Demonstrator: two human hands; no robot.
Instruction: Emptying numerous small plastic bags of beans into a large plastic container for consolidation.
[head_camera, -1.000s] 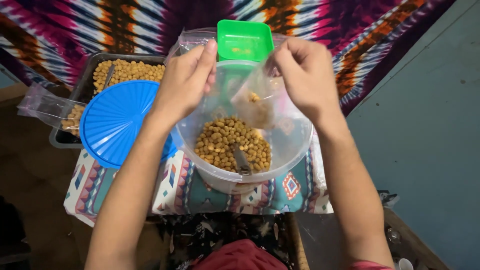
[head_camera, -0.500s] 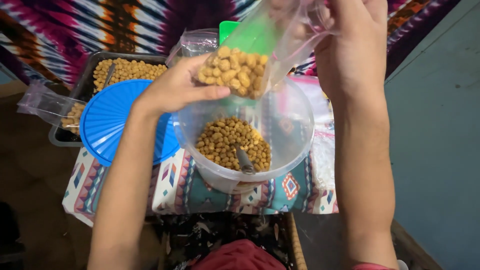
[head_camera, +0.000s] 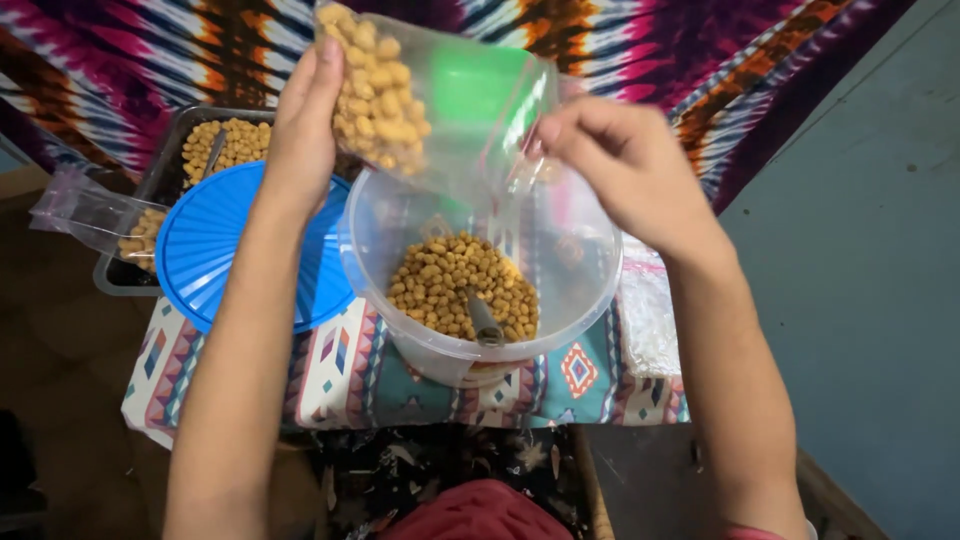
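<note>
My left hand (head_camera: 305, 125) holds the filled end of a clear plastic bag (head_camera: 440, 100) of yellow-brown round snacks (head_camera: 375, 90), raised above the table. My right hand (head_camera: 625, 175) pinches the bag's open mouth on the right. The bag lies tilted sideways over a clear plastic bucket (head_camera: 580, 320). This bucket holds more of the same snacks (head_camera: 440, 285) with a metal scoop handle (head_camera: 483, 320) sticking out of them.
A round blue lid (head_camera: 225, 250) lies left of the bucket, partly over a dark tray (head_camera: 160, 165) of snacks. A small filled bag (head_camera: 85, 210) rests at the tray's left. Empty clear bags (head_camera: 650, 315) lie right of the bucket. A green container shows through the held bag.
The bag went from low over the bucket to raised and turned sideways. My left hand now supports its filled end at upper left, and my right hand has come down to its mouth.
</note>
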